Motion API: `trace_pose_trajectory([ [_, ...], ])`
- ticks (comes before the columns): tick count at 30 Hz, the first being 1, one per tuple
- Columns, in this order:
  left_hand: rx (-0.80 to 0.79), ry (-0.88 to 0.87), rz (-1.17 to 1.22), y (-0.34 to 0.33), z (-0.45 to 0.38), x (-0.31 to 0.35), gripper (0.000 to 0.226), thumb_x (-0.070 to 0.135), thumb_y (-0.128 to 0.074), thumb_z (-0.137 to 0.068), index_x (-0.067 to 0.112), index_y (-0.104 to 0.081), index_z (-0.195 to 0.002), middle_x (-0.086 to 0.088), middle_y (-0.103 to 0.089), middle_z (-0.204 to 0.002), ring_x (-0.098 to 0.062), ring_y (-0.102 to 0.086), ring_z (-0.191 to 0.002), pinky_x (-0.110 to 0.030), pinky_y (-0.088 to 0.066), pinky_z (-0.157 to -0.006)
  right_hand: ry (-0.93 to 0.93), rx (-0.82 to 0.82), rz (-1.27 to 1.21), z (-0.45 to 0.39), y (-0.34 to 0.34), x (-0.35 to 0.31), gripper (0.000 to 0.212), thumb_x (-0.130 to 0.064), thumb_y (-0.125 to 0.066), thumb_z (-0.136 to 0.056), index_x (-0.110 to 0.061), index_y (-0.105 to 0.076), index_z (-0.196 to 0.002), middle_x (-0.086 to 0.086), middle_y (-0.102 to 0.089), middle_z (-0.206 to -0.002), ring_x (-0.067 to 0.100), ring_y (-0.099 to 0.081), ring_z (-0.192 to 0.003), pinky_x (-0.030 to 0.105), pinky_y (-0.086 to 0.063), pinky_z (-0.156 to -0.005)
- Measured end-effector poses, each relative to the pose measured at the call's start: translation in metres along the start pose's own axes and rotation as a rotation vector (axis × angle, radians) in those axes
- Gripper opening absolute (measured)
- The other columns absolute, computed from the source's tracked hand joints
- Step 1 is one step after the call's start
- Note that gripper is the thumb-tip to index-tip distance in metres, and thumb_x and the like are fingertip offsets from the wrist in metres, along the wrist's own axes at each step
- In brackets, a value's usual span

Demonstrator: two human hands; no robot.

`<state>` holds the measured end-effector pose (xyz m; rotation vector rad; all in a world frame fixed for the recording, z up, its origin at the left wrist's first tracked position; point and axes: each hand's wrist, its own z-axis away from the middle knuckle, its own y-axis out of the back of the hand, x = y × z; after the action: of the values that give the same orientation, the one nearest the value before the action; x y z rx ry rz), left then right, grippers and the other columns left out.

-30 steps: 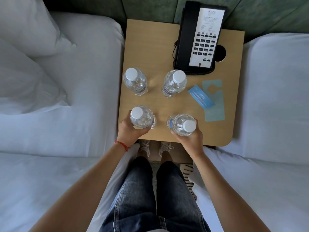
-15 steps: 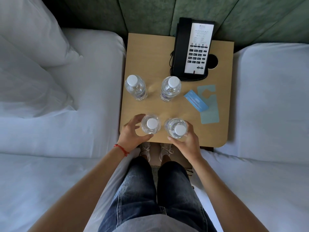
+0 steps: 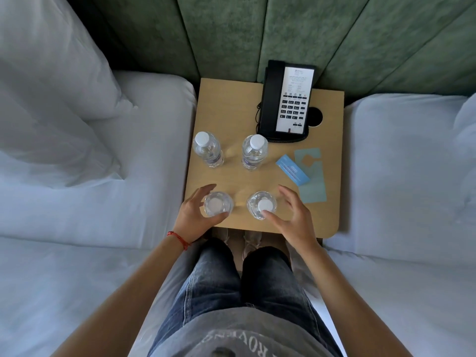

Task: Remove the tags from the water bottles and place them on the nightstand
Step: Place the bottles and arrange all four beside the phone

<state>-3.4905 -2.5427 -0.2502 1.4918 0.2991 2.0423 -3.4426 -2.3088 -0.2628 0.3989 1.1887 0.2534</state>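
Four bottles [image 3: 218,206] stand on the nightstand [image 3: 327,217] at frame centre, tags [image 3: 292,170] lying right of them (no tags visibly left on). Left hand [image 3: 192,212] and right hand [image 3: 293,217] cup the lower pair loosely, fingers spread; draw away gently, without tipping them

1. A single head-worn view is given, aimed steeply down and forward from standing height.
2. The nightstand [image 3: 262,176] is centred at mid-range, flanked by two beds, with the padded wall at the top.
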Motion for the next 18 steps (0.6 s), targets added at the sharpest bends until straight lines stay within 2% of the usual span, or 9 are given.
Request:
trace_pose_trajectory([
  [2, 0.037, -0.009, 0.010, 0.001, 0.001, 0.008, 0.066, 0.023, -0.080, -0.065, 0.015, -0.052, -0.124, 0.003, -0.055, -0.119, -0.012, -0.053, -0.105, -0.024, -0.043, -0.088, 0.011, 0.023, -0.018, -0.006, 0.007, -0.006, 0.061, -0.040, -0.074, -0.073, -0.026, -0.048, -0.127, -0.012, -0.054, -0.126, 0.007, -0.050, -0.120, 0.020, -0.036, -0.098],
  [5, 0.120, -0.011, 0.026, 0.004, -0.003, 0.019, 0.059, 0.024, -0.077, -0.069, 0.015, -0.053, -0.122, 0.008, -0.053, -0.117, -0.014, -0.054, -0.105, -0.024, -0.043, -0.087, 0.022, 0.035, -0.051, -0.020, 0.015, -0.017, 0.057, -0.044, -0.071, -0.074, -0.030, -0.050, -0.125, -0.019, -0.053, -0.124, 0.004, -0.050, -0.118, 0.020, -0.037, -0.097],
  [10, 0.281, -0.076, 0.021, 0.015, -0.022, 0.041, 0.054, 0.015, -0.075, -0.073, 0.009, -0.053, -0.122, -0.006, -0.059, -0.118, -0.017, -0.054, -0.098, -0.030, -0.044, -0.086, 0.108, 0.039, -0.061, -0.046, 0.015, -0.037, 0.057, -0.036, -0.072, -0.077, -0.019, -0.051, -0.127, -0.004, -0.057, -0.127, 0.010, -0.052, -0.120, 0.026, -0.039, -0.102],
  [15, 0.365, -0.127, -0.007, 0.031, -0.053, 0.052, 0.054, 0.012, -0.074, -0.074, 0.007, -0.052, -0.123, -0.011, -0.058, -0.120, -0.015, -0.052, -0.098, -0.032, -0.046, -0.085, 0.133, 0.067, -0.044, -0.071, 0.006, -0.055, 0.056, -0.030, -0.072, -0.078, -0.018, -0.050, -0.128, -0.015, -0.052, -0.120, 0.001, -0.050, -0.113, 0.018, -0.037, -0.098],
  [18, 0.337, -0.102, 0.012, 0.038, -0.073, 0.050, 0.052, 0.015, -0.071, -0.077, 0.009, -0.051, -0.124, -0.010, -0.057, -0.123, -0.018, -0.054, -0.104, -0.035, -0.047, -0.088, 0.122, 0.097, -0.025, -0.083, -0.003, -0.063, 0.057, -0.027, -0.072, -0.079, -0.015, -0.049, -0.130, -0.013, -0.052, -0.124, 0.004, -0.049, -0.116, 0.021, -0.037, -0.101],
])
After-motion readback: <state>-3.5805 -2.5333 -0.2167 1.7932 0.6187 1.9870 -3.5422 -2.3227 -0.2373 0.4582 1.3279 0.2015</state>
